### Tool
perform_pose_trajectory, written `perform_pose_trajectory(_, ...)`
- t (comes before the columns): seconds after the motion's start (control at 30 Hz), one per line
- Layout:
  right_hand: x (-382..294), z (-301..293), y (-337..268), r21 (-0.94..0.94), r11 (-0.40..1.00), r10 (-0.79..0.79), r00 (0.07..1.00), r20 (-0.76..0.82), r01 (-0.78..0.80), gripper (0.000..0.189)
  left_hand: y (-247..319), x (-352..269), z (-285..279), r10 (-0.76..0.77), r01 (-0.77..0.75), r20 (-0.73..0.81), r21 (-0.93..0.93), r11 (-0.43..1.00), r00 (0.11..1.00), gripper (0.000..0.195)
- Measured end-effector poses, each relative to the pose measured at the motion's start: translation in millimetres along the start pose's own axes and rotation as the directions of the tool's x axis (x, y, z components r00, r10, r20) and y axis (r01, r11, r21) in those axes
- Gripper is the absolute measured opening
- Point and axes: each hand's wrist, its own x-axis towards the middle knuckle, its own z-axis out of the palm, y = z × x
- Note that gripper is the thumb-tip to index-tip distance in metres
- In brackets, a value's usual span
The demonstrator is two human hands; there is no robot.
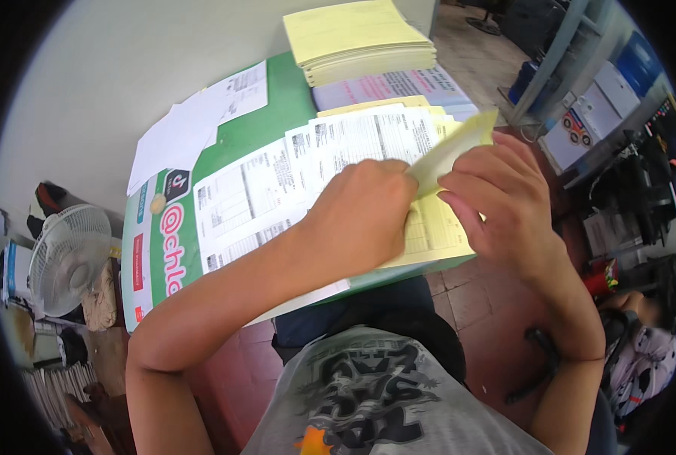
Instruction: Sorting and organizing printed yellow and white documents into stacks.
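Observation:
Printed white form sheets [247, 199] lie overlapping on a green-covered table [258, 128]. Over their right part rests my left hand [363, 207], its fingers curled down at the near end of a lifted yellow sheet [457, 148]. My right hand [500, 193] pinches the right side of that sheet, which stands tilted up between both hands. Beneath the hands, yellow printed forms [437, 227] reach the table's near right edge. What the left fingertips press on is hidden by the hand.
A thick stack of yellow pads [360, 37] sits on a printed lilac cover [394, 91] at the far end. Loose white papers [173, 136] lie far left by the wall. A white fan [70, 259] stands left of the table; a person [642, 341] is at lower right.

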Motion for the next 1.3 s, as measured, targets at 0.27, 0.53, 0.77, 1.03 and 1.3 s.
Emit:
perform_pose_trajectory(0.27,-17,77,-74,0.321,0.926,-0.238,0.967,0.085,0.2,0.025,-30,-28,-69,0.063,0.013,-0.627,0.116,0.993,0.776,0.052)
perform_pose_trajectory(0.53,-10,92,-95,0.346,0.915,-0.217,0.976,-0.016,0.209,0.028,-21,-90,-130,0.392,-0.018,-0.552,0.563,0.826,0.736,0.06)
perform_pose_trajectory(0.77,-2,93,-93,0.276,0.906,-0.314,0.947,-0.067,0.32,0.02,-25,-93,-143,0.341,0.078,-0.616,0.55,0.831,0.71,0.045)
perform_pose_trajectory(1.03,-16,104,-87,0.224,0.906,-0.38,0.923,0.06,0.358,0.021,-39,-116,-194,0.444,0.037,-0.494,0.699,0.715,0.747,0.039)
perform_pose_trajectory(1.3,-12,98,-84,0.37,0.901,-0.299,0.943,0.144,0.228,0.017,-9,-138,-106,0.316,0.21,-0.485,0.756,0.62,0.815,0.017)
